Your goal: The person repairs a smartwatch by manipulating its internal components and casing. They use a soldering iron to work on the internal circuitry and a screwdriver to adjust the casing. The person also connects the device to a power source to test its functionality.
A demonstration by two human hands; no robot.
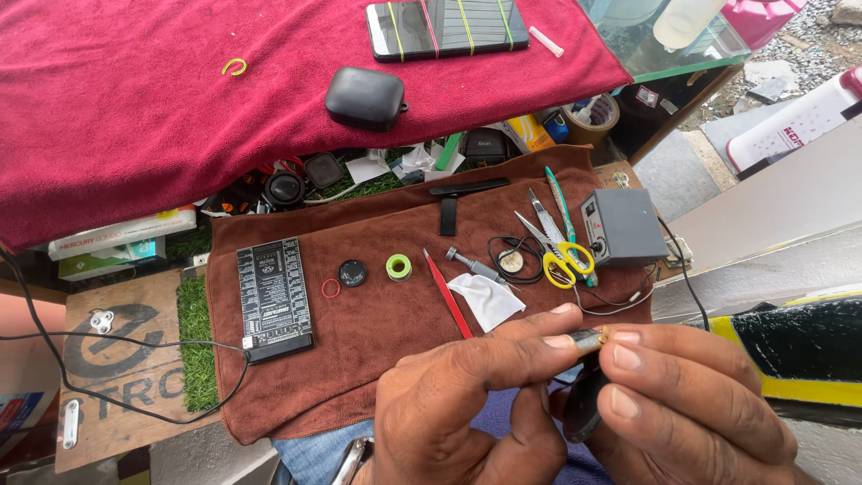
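Note:
My left hand (pixel 476 395) and my right hand (pixel 682 404) meet at the bottom of the head view, above a brown towel (pixel 377 332). Thumb and forefinger of each hand pinch a small grey-and-brass part (pixel 588 339) between them. A dark rounded object (pixel 584 404) sits under my right hand, mostly hidden. Just beyond my fingers lie a white cloth scrap (pixel 488 299) and red tweezers (pixel 447 293).
On the towel lie a black board with a cable (pixel 274 296), a red ring (pixel 331 288), a black cap (pixel 352 273), a green tape roll (pixel 399 266), yellow-handled scissors (pixel 561 256) and a grey box (pixel 621 226). A phone bound with rubber bands (pixel 446 27) and a black case (pixel 365 97) rest on a red cloth (pixel 135 108).

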